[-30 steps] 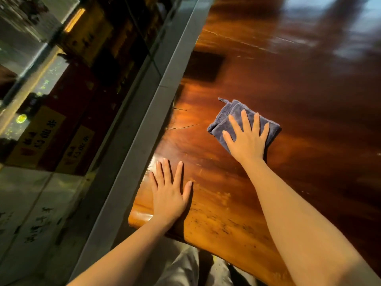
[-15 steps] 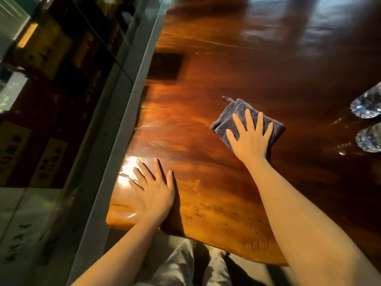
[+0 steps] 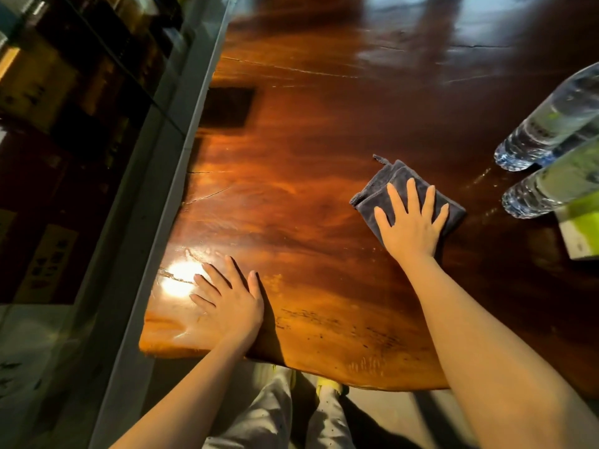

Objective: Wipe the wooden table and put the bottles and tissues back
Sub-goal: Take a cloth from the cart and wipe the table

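Grey folded cloth (image 3: pixel 393 184) lies flat under the right hand (image 3: pixel 410 226), whose fingers (image 3: pixel 413 196) are spread wide and pressed on it, holding nothing. The left hand (image 3: pixel 228 304) rests palm-down, fingers splayed, near the table's (image 3: pixel 308 163) front-left corner. Bare wood stretches between and beyond them. Two bottles (image 3: pixel 547 124) and one tissue pack (image 3: pixel 580 233) stand just right of the cloth.

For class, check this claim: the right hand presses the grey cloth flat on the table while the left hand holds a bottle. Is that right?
Not quite. The head view shows the left hand flat on the table, holding nothing; both bottles stand apart. The right hand does press the cloth.
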The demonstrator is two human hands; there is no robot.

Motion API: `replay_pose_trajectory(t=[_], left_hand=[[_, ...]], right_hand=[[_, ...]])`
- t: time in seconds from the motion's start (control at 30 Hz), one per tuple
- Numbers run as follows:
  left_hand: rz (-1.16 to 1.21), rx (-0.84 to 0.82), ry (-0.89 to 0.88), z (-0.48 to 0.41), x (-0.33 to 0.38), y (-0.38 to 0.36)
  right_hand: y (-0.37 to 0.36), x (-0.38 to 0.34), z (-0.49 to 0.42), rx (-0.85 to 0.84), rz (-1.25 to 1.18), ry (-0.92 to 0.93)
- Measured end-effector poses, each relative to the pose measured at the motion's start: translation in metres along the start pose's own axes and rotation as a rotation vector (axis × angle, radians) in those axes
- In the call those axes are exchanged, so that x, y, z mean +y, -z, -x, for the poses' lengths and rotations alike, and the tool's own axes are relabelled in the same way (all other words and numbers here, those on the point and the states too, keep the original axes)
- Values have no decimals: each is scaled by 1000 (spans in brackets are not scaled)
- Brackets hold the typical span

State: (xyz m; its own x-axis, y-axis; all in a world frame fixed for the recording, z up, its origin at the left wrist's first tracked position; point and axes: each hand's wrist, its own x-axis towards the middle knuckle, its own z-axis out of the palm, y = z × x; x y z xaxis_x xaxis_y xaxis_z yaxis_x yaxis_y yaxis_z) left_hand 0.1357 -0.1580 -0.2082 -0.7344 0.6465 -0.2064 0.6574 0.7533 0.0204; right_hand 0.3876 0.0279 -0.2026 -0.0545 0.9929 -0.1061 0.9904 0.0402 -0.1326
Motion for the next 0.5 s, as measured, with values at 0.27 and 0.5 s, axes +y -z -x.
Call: replay_pose_trajectory(t=[0.27, 0.5], left_hand=[[9, 1, 4, 0, 2, 0], [8, 2, -7, 2, 3, 0]], right_hand=[[0, -2, 17, -28, -28, -121], [-12, -51, 47, -53, -41, -118]])
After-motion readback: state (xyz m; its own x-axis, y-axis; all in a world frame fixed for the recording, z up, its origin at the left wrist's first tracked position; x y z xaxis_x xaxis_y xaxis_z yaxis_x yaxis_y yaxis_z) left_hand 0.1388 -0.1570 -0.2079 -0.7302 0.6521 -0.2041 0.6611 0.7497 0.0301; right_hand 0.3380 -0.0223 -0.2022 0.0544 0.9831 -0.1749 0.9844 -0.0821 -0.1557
